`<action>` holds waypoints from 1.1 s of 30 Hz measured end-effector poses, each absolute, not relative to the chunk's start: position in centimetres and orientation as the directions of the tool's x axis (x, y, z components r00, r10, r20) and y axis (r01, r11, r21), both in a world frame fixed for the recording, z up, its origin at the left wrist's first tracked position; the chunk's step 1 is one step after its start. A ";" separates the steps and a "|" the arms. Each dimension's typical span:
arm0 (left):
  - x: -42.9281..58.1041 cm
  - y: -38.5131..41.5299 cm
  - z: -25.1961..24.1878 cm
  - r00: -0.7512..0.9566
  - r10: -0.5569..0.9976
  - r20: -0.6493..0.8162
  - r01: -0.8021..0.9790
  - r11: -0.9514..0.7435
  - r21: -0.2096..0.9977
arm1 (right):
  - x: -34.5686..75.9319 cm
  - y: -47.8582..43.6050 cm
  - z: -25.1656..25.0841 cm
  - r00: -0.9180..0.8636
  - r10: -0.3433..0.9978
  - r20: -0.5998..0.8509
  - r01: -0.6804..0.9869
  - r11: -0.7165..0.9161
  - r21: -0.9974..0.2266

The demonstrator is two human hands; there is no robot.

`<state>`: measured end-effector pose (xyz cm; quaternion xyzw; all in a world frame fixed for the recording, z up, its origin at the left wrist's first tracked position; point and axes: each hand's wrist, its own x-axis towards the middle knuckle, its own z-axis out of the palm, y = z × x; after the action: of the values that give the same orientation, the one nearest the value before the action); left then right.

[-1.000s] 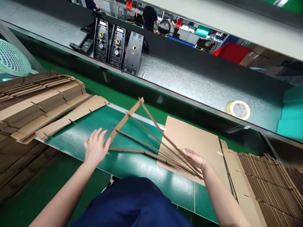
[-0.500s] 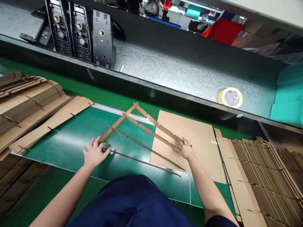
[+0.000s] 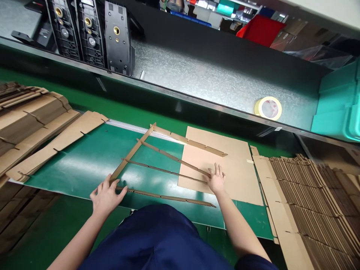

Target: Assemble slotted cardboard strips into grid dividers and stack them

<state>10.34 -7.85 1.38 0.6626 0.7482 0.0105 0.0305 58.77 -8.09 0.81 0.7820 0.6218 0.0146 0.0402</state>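
Note:
A slotted cardboard strip (image 3: pixel 132 153) slants across the bench, with several long notched strips joined to it like a comb. My left hand (image 3: pixel 105 197) is at its near end, thumb and fingers around the corner where the nearest long strip (image 3: pixel 168 197) meets it. Over to the right, my right hand (image 3: pixel 216 180) has the free ends of the two middle strips at its thumb and fingertips, one of them the upper middle strip (image 3: pixel 174 158). The farthest long strip (image 3: pixel 197 144) has its free end loose, beyond my right hand. A flat cardboard sheet (image 3: pixel 239 172) lies beneath the right-hand ends.
Stacked cardboard strips (image 3: pixel 36 120) lie at the left, and a bundle of assembled partitions (image 3: pixel 315 210) stands at the right. Above the bench, a metal shelf (image 3: pixel 197 71) carries black plastic parts (image 3: pixel 118 41), a tape roll (image 3: pixel 268 108) and a teal bin (image 3: pixel 337 105).
My right hand has come slightly nearer and left, away from the farthest strip's end. The long strips have spread apart, and the cross strip's near end has shifted left and nearer with my left hand.

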 end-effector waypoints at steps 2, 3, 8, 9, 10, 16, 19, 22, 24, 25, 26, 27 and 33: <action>10.2 -7.7 1.3 -0.102 0.994 -0.029 0.992 0.103 0.068 | 58.3 -9.8 1.0 0.263 0.961 0.080 0.963 -0.267 0.034; 10.1 -7.7 1.3 -0.093 0.995 -0.030 0.993 0.095 0.074 | 58.0 -10.7 1.2 0.252 0.961 0.113 0.967 -0.254 0.005; 9.9 -7.5 1.4 -0.075 0.994 -0.076 0.988 0.084 0.130 | 55.6 -14.2 1.9 0.025 0.998 -0.054 0.998 -0.028 -0.058; 9.8 -7.5 1.4 -0.073 0.994 -0.085 0.987 0.085 0.139 | 55.1 -14.7 1.8 0.013 0.995 -0.097 0.998 -0.018 -0.052; 9.8 -7.5 1.5 -0.070 0.993 -0.092 0.986 0.083 0.145 | 54.6 -15.2 1.7 0.018 0.992 -0.121 0.999 -0.024 -0.046; 9.7 -7.4 1.7 -0.050 0.989 -0.139 0.984 0.072 0.161 | 53.9 -17.4 0.8 0.155 0.985 -0.072 0.985 -0.159 -0.062; 9.4 -7.5 1.8 -0.034 0.988 -0.154 0.985 0.059 0.161 | 53.8 -18.7 0.3 0.234 0.972 -0.020 0.971 -0.235 -0.033; 9.2 -7.5 1.9 -0.011 0.988 -0.154 0.986 0.036 0.163 | 53.1 -20.2 -0.2 0.274 0.962 0.024 0.962 -0.274 -0.006; 9.1 -7.4 1.9 0.013 0.989 -0.146 0.985 0.013 0.170 | 52.3 -20.9 -0.3 0.318 0.945 0.076 0.948 -0.319 -0.001; 9.1 -7.4 1.9 0.024 0.990 -0.141 0.985 0.001 0.175 | 51.9 -21.2 -0.3 0.348 0.931 0.106 0.937 -0.349 -0.005; 9.1 -7.4 1.9 0.035 0.990 -0.135 0.983 -0.010 0.182 | 51.5 -21.4 -0.2 0.378 0.915 0.137 0.925 -0.380 -0.013; 9.1 -7.5 1.8 0.046 0.991 -0.128 0.981 -0.021 0.191 | 51.1 -21.5 0.0 0.406 0.899 0.164 0.913 -0.407 -0.024; 7.2 -6.9 1.7 0.044 0.999 0.028 0.949 -0.051 0.312 | 49.6 -22.6 1.9 0.468 0.847 0.251 0.882 -0.467 -0.066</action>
<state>7.19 -6.85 1.70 0.7150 0.6808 0.1195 0.1046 49.60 -22.63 1.89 0.8516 0.5075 0.0915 -0.0934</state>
